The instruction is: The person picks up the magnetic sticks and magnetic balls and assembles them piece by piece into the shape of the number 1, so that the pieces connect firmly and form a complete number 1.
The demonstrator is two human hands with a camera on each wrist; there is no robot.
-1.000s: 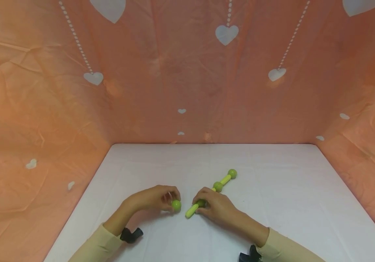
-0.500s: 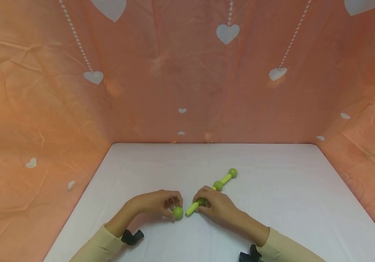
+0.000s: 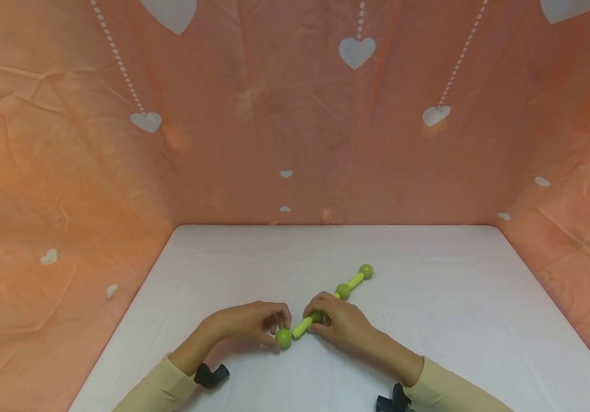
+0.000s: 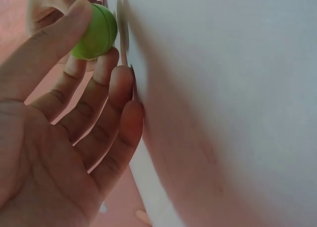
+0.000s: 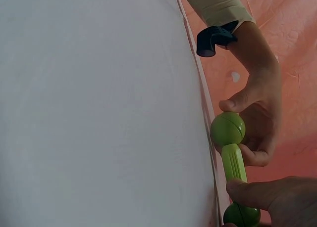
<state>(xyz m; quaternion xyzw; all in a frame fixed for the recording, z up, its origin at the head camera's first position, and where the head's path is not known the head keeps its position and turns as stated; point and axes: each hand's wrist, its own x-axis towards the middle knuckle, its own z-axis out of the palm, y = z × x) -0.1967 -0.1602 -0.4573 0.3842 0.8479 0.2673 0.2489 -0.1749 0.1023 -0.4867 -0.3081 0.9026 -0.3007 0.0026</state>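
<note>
My left hand (image 3: 253,321) pinches a loose green ball (image 3: 284,338) between thumb and fingertips; the left wrist view shows the thumb on one side of the ball (image 4: 96,34). In my right hand (image 3: 343,323) is a chain of green balls and yellow-green rods, gripped around one ball (image 3: 317,316) near its lower left end. The end rod (image 3: 302,328) points at the loose ball. In the right wrist view the grooved rod (image 5: 233,162) nearly meets the ball (image 5: 228,129); whether they touch I cannot tell. Beyond my right hand the chain continues through a ball (image 3: 343,291) to its far end ball (image 3: 366,271).
The white table (image 3: 428,274) spreads around both hands. Orange cloth (image 3: 295,114) with pale hearts stands behind it and along both sides. Black wrist-worn cameras (image 3: 212,376) hang below both sleeves, close to the tabletop.
My left hand has moved right and slightly nearer the body, bringing its ball up to the end rod. The right hand and its chain have hardly moved.
</note>
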